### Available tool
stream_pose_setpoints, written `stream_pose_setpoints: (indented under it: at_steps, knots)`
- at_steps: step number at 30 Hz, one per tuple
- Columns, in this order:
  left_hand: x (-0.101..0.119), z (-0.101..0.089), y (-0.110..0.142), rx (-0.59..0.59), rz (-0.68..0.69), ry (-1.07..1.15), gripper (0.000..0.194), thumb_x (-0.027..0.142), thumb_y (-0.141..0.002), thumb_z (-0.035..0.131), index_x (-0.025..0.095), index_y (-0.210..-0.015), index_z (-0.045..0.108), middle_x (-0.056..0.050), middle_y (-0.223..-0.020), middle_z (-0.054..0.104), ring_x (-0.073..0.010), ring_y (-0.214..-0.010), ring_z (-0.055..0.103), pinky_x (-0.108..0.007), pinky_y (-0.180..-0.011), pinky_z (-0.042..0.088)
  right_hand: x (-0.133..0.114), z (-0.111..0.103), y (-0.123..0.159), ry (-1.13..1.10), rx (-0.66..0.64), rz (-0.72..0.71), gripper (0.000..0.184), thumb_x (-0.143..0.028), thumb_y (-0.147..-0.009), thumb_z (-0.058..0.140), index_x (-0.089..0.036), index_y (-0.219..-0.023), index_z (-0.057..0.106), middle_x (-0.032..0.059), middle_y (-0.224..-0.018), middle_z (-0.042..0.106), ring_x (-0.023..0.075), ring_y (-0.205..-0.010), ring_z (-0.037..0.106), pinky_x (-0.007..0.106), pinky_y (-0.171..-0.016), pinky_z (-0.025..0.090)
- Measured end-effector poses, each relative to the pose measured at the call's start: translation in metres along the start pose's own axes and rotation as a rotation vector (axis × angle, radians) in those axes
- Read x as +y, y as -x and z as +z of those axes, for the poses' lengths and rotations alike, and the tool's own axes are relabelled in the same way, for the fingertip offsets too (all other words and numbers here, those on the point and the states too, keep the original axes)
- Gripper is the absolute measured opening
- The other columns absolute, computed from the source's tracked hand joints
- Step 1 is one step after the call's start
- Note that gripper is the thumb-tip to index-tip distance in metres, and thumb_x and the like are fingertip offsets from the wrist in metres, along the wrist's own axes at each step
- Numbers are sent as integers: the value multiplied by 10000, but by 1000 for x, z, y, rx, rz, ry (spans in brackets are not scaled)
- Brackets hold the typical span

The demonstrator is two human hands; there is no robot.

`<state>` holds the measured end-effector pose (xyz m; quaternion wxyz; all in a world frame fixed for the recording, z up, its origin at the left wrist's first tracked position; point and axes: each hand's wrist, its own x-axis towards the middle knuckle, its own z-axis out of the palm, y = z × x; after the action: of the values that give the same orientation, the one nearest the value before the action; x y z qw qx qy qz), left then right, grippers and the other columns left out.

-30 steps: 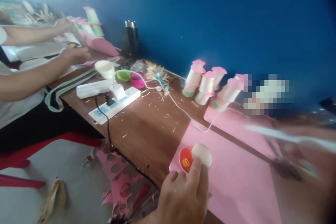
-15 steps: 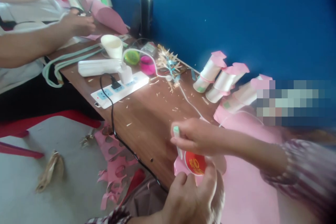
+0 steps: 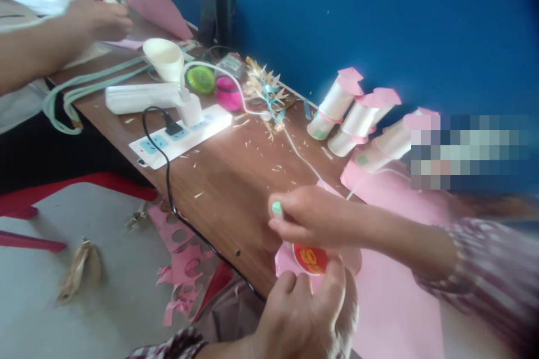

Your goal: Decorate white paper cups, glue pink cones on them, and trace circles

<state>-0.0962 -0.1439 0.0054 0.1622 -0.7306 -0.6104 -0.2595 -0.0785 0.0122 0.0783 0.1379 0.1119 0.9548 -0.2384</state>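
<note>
My right hand (image 3: 305,216) is closed round a white marker pen with a pale green end (image 3: 277,208). The pen's lower end is hidden by my fingers, close to the rim of a round red disc (image 3: 310,259) with a white edge and yellow characters. Against pink paper (image 3: 283,262), the disc is gripped by my left hand (image 3: 309,311), fingers bent and thumb side over its near edge. Part of the disc lies hidden behind both hands. Under my right forearm spreads a larger pink sheet (image 3: 391,291).
White tubes with pink tops (image 3: 337,102) stand along the blue wall. A power strip (image 3: 181,137) with a black cable, a white cup (image 3: 164,60) and a pink container (image 3: 228,92) occupy the table. Another person's hands (image 3: 99,19) hold scissors at the far left. Cut pink scraps (image 3: 177,258) lie below.
The view has shifted slightly, so the scene sits further left and higher. The pen in my right hand stands more upright, its shaft now mostly hidden. My left hand keeps its hold.
</note>
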Motion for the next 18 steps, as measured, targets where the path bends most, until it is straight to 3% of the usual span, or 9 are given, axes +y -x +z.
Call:
stream_pose_setpoints:
  at_steps: [10, 18]
  knots:
    - [0, -1, 0, -25, 0, 16, 355, 270, -831, 545, 152, -1155, 628, -85, -1097, 669, -117, -504, 535, -310, -433, 398, 1, 1, 1, 26, 4, 4, 171, -290, -880, 455, -187, -746, 471, -30, -617, 514, 85, -532, 388, 249, -511, 200]
    - [1, 1, 2, -11, -10, 2, 318, 259, -836, 549, 156, -1123, 643, -90, -1142, 656, -112, -511, 525, -314, -460, 416, 9, -6, 0, -84, -21, 48, 166, -272, -881, 462, -184, -740, 474, -23, -651, 542, 87, -570, 425, 245, -544, 232]
